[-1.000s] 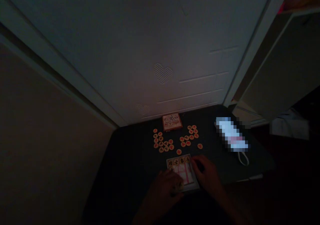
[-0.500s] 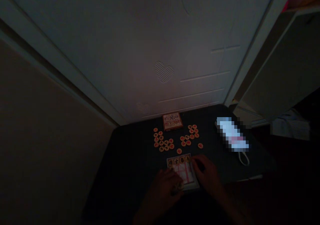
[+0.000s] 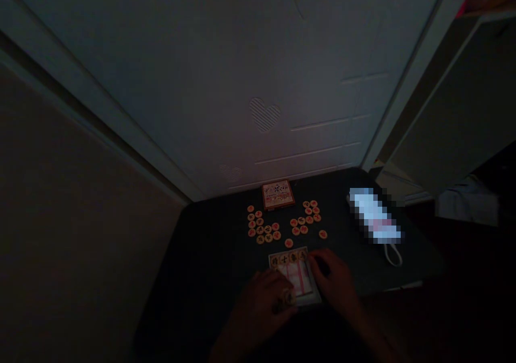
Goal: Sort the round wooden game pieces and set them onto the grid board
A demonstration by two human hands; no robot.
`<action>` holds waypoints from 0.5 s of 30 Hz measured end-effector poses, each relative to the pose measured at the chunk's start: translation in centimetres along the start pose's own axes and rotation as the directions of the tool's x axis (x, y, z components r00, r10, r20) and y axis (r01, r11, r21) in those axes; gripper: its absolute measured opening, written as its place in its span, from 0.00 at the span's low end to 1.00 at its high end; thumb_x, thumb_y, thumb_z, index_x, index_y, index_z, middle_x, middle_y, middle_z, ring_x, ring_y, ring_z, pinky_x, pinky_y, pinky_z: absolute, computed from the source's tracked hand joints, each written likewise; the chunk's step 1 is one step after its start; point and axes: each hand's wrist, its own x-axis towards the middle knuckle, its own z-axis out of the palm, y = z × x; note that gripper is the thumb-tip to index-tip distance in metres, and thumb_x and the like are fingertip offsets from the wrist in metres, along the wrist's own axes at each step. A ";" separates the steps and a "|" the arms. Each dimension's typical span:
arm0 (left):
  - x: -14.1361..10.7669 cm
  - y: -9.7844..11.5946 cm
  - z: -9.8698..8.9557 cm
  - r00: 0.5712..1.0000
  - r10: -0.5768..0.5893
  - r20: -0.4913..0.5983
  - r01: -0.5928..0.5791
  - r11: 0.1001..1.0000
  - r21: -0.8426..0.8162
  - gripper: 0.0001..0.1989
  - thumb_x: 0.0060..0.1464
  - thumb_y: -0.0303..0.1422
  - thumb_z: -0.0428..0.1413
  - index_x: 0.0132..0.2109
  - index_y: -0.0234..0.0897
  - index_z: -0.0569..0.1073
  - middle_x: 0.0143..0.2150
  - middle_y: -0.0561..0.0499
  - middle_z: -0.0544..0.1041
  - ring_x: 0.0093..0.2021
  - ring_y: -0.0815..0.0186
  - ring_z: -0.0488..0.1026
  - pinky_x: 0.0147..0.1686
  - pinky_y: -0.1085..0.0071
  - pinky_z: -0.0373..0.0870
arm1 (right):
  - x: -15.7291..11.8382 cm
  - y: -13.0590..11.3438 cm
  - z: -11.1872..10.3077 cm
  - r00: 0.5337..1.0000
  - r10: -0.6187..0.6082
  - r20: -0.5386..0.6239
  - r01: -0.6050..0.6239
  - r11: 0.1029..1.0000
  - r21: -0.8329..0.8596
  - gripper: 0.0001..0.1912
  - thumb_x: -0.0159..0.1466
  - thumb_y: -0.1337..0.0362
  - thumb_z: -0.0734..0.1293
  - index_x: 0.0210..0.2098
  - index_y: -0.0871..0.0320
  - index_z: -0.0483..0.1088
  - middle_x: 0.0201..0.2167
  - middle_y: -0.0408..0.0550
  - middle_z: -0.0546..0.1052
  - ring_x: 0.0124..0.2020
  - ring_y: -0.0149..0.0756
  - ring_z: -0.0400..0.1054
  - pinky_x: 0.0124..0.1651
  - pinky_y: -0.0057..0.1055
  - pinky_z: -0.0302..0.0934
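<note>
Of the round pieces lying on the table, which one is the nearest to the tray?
The lone red-marked piece just past the far edge of the tray; the others lie farther away.

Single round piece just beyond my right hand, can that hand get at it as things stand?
Probably yes: the single round piece lies apart from other pieces on the dark table, and nothing visible blocks the way from your right hand by the tray.
</note>
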 end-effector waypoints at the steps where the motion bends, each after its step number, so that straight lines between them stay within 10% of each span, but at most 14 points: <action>1: 0.1 -0.2 -0.1 1.000 0.008 -0.027 -0.008 1.000 -0.010 0.11 0.57 0.35 0.63 0.47 0.46 0.77 0.50 0.53 0.79 0.52 0.59 0.73 0.58 0.58 0.63 | 0.0 -0.1 0.0 1.000 0.000 -0.003 0.000 1.000 0.000 0.13 0.70 0.56 0.62 0.40 0.54 0.76 0.35 0.49 0.81 0.35 0.39 0.76 0.39 0.32 0.69; 7: 1.5 -4.0 -0.5 0.952 -0.044 -0.304 0.018 0.996 -0.088 0.10 0.65 0.36 0.54 0.49 0.45 0.77 0.51 0.49 0.78 0.51 0.61 0.75 0.53 0.63 0.72 | 0.1 -0.3 -0.2 1.000 -0.003 0.002 0.003 1.000 -0.004 0.12 0.70 0.57 0.62 0.40 0.54 0.77 0.35 0.49 0.81 0.35 0.39 0.76 0.38 0.31 0.69; 15: 4.0 -9.4 0.0 0.746 -0.098 -0.659 0.093 0.995 -0.043 0.10 0.63 0.38 0.54 0.46 0.41 0.77 0.45 0.47 0.78 0.45 0.58 0.78 0.46 0.59 0.77 | 0.0 -0.1 -0.1 1.000 -0.004 0.003 0.004 1.000 -0.003 0.11 0.70 0.59 0.63 0.41 0.54 0.76 0.35 0.48 0.81 0.36 0.39 0.76 0.39 0.30 0.68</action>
